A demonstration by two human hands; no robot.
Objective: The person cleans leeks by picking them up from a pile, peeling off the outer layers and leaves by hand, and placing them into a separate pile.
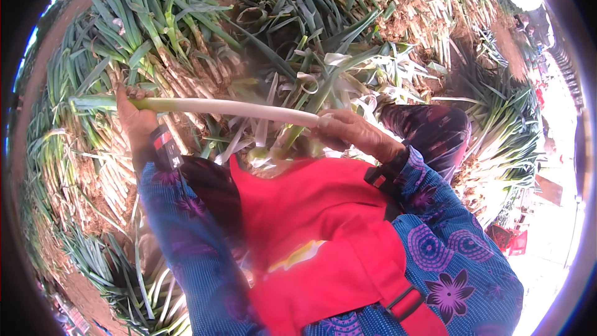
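Note:
A long leek (pixel 236 108) with a smooth white shaft and a green end lies nearly level across my front. My left hand (pixel 134 116) is closed round it near the green end at the left. At the other end, my right hand (pixel 357 134) grips the white tip, and its fingers hide that tip. Loose stripped leaves (pixel 267 134) lie in a heap below and beyond the leek, between my knees.
Unpeeled leeks with rooty ends are piled at the left (pixel 93 180), at the far left (pixel 186 56) and at the far right (pixel 416 15). Another leek pile (pixel 504 137) stands by my right knee (pixel 435 130). A red apron (pixel 311 211) covers my lap.

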